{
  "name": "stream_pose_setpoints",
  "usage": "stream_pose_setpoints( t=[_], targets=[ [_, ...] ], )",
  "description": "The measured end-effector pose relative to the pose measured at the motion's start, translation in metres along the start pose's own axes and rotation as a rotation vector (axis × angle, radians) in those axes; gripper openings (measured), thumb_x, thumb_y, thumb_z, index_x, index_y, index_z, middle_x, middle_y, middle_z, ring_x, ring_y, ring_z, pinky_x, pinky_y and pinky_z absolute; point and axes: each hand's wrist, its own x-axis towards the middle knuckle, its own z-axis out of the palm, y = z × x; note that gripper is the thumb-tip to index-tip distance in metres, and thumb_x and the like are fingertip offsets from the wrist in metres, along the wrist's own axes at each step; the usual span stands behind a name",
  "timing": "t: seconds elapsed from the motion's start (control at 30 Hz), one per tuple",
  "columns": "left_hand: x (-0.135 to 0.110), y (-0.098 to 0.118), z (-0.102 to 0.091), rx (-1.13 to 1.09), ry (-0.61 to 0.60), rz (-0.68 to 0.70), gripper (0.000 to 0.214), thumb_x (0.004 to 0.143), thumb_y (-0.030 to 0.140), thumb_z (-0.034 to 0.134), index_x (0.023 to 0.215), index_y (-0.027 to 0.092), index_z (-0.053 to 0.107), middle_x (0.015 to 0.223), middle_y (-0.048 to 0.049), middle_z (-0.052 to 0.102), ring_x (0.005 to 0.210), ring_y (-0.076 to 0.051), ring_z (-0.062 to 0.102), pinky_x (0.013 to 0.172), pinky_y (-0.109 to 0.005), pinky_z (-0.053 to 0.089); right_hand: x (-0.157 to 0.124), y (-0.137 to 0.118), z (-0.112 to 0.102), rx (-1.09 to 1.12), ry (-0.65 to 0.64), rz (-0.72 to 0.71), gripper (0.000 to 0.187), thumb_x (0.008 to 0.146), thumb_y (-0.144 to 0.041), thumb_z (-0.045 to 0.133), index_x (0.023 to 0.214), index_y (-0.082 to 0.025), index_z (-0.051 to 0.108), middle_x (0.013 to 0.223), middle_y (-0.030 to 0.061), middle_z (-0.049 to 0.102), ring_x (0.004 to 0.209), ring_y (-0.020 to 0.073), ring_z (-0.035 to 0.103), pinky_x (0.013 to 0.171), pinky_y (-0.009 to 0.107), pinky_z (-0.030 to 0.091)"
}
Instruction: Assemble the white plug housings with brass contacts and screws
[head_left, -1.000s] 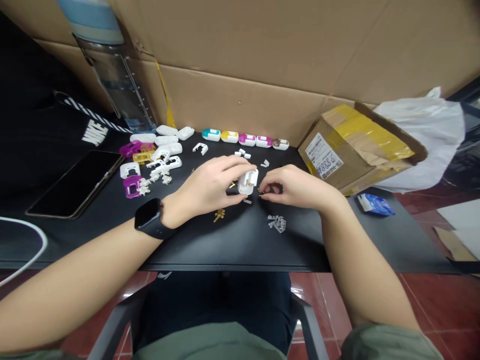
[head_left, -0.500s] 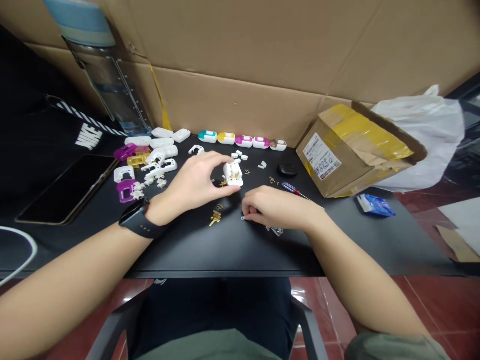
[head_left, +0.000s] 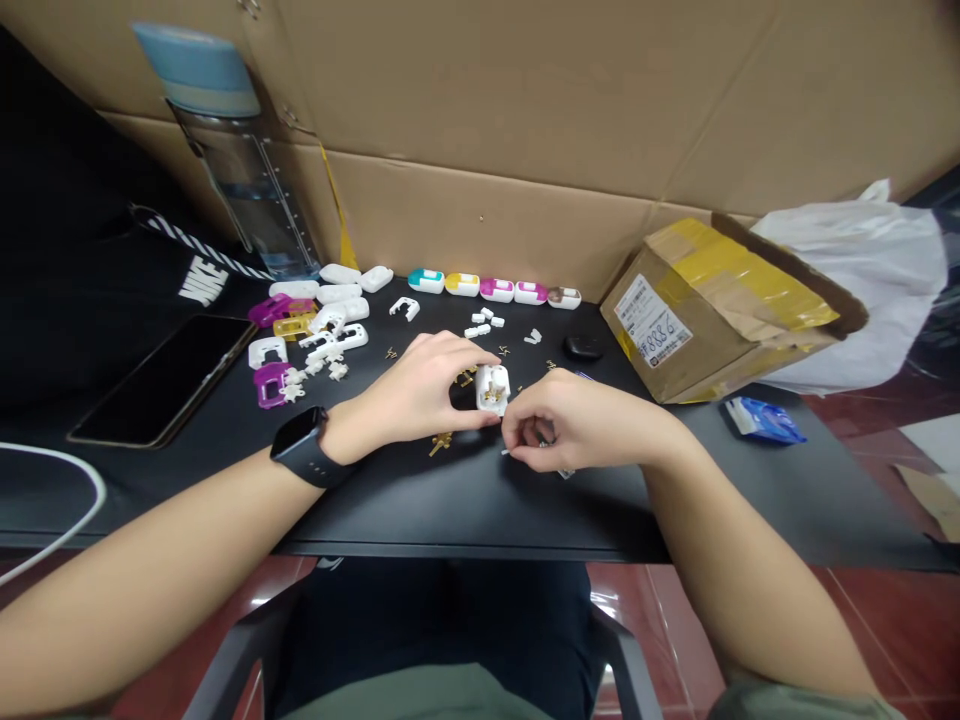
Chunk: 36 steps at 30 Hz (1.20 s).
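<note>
My left hand grips a white plastic housing between thumb and fingers, its open side up with brass-coloured metal parts inside. Close beside it, my right hand is closed in a pinch on a small pale piece whose tip pokes out past the fingers. Below my left hand lie brass contacts on the black table. Partly covered by my right hand is a clear plastic piece. Small white blocks and tiny screws lie beyond the housing.
A row of colour-and-white housings lines the back. White and purple covers lie at left, near a phone and a water bottle. To the right are a black oval object, a cardboard box and a blue packet.
The view has shifted slightly. My left hand has brought the white housing lower and nearer my right hand, which still pinches the small pale piece.
</note>
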Motion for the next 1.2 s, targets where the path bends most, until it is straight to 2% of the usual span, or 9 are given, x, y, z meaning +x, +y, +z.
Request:
stream_pose_setpoints(
  t=[0.2, 0.33, 0.57, 0.9, 1.2],
  targets=[
    [0.000, -0.002, 0.001, -0.005, 0.047, -0.030, 0.054, 0.093, 0.051, 0.088, 0.136, 0.021, 0.073, 0.135, -0.0101, 0.080, 0.125, -0.034, 0.072, 0.108, -0.049, 0.050, -0.003, 0.000, -0.003, -0.014, 0.390, -0.168, 0.011, 0.098, -0.011, 0.074, 0.100, -0.020, 0.081, 0.092, 0.0007, 0.084, 0.075, 0.0123, 0.073, 0.075, 0.023, 0.057],
    [0.000, 0.000, -0.002, 0.000, 0.110, -0.028, 0.052, 0.092, 0.049, 0.090, 0.132, 0.021, 0.073, 0.127, -0.0085, 0.080, 0.116, -0.031, 0.074, 0.102, -0.046, 0.053, 0.000, 0.005, -0.001, -0.083, 0.525, -0.173, 0.011, 0.102, -0.014, 0.074, 0.100, -0.020, 0.083, 0.095, 0.0015, 0.086, 0.079, 0.0134, 0.075, 0.079, 0.025, 0.057],
    [-0.001, 0.003, -0.003, 0.008, 0.190, -0.007, 0.048, 0.094, 0.045, 0.089, 0.130, 0.019, 0.072, 0.127, -0.0093, 0.080, 0.117, -0.031, 0.075, 0.103, -0.046, 0.055, 0.002, 0.011, 0.000, -0.103, 0.538, -0.097, 0.009, 0.100, -0.016, 0.078, 0.100, -0.021, 0.086, 0.092, 0.0009, 0.087, 0.077, 0.0143, 0.076, 0.077, 0.026, 0.057],
    [-0.001, 0.005, -0.006, 0.025, 0.294, 0.025, 0.051, 0.091, 0.045, 0.092, 0.129, 0.019, 0.071, 0.126, -0.0086, 0.081, 0.115, -0.030, 0.076, 0.104, -0.044, 0.055, 0.004, 0.016, -0.001, 0.045, 0.552, 0.021, 0.006, 0.098, -0.024, 0.082, 0.098, -0.023, 0.087, 0.087, 0.0000, 0.087, 0.073, 0.0151, 0.076, 0.072, 0.027, 0.057],
    [-0.001, 0.004, -0.007, 0.025, 0.302, 0.041, 0.050, 0.092, 0.047, 0.092, 0.126, 0.019, 0.071, 0.123, -0.0084, 0.082, 0.112, -0.030, 0.077, 0.099, -0.043, 0.055, 0.002, 0.015, -0.001, 0.042, 0.535, 0.032, 0.008, 0.098, -0.024, 0.082, 0.103, -0.022, 0.087, 0.095, 0.0012, 0.088, 0.078, 0.0155, 0.077, 0.077, 0.028, 0.060]
  ],
)
